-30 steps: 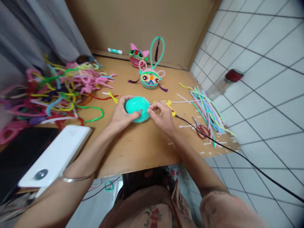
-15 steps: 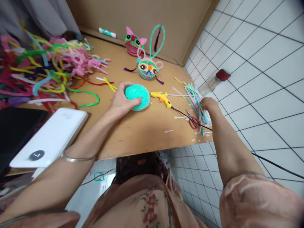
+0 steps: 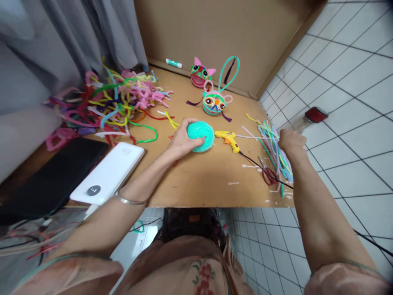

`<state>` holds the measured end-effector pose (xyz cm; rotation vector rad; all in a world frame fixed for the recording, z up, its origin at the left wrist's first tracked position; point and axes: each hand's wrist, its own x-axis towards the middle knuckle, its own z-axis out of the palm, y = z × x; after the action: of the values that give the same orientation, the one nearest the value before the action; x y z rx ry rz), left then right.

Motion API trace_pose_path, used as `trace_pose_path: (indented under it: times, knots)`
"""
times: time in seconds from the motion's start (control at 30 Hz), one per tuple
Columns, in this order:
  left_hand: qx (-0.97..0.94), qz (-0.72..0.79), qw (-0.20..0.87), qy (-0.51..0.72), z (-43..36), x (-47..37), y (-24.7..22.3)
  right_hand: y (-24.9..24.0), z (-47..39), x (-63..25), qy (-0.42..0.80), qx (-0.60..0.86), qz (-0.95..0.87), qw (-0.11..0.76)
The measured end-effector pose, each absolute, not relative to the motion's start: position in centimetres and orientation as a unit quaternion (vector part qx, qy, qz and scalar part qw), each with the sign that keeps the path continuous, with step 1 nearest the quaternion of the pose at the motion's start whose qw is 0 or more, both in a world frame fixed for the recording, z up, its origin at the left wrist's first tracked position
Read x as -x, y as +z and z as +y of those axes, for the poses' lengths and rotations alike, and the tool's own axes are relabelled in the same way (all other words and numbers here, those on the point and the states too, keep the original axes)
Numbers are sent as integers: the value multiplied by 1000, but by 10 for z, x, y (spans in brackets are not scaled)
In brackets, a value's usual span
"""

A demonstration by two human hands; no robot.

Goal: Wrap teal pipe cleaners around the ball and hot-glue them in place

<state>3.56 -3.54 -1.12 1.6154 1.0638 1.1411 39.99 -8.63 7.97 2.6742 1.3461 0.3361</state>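
My left hand is closed around a turquoise ball of coiled fuzzy strands, its thumb lying across the front. To the right, my right hand is curled at the far end of a bundle of pastel pipe cleaners. Its fingertips are hidden, so I cannot make out what they grip. Between the hands lies a yellow hot glue gun with a glue stick in its back, its nozzle close to the ball. Red-handled scissors rest beside the bundle.
Two decorated animal-face balls, a turquoise one and a red one, stand at the back by a green-and-white tube. Tangled pipe cleaners, a white power bank and a black tablet-like slab occupy the left. A red-lidded jar is at right.
The camera has swung, so the whole scene sits further right and lower in view. My left hand keeps hold of the ball; my right hand stays at the pipe cleaner bundle, slightly shifted.
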Motion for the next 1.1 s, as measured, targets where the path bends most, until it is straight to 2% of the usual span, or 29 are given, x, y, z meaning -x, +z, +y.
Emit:
trace_pose_path:
  times: [0.07, 0.13, 0.27, 0.37, 0.43, 0.67, 0.87, 1.1]
  knots:
    - [-645, 428, 437, 458, -35, -35, -11, 87, -76, -379, 146, -880, 451, 32]
    - [-643, 429, 443, 454, -35, -34, -10, 91, -69, -350, 119, -842, 525, -38]
    - [-650, 424, 449, 443, -35, -32, -7, 86, -68, -279, -81, -658, 700, -264]
    - [-648, 424, 456, 439, -35, -30, -6, 74, -75, -237, -150, -517, 777, -328]
    - [-643, 414, 466, 445, -34, -29, -6, 66, -78, -220, -144, -470, 796, -353]
    - [-642, 393, 481, 448, -33, -27, -4, 48, -85, -213, -87, -428, 814, -383]
    - [-654, 392, 473, 441, -33, -27, -5, 45, -86, -213, -99, -444, 800, -392]
    - [-658, 404, 469, 429, -33, -28, -5, 58, -83, -212, -44, -440, 841, -310]
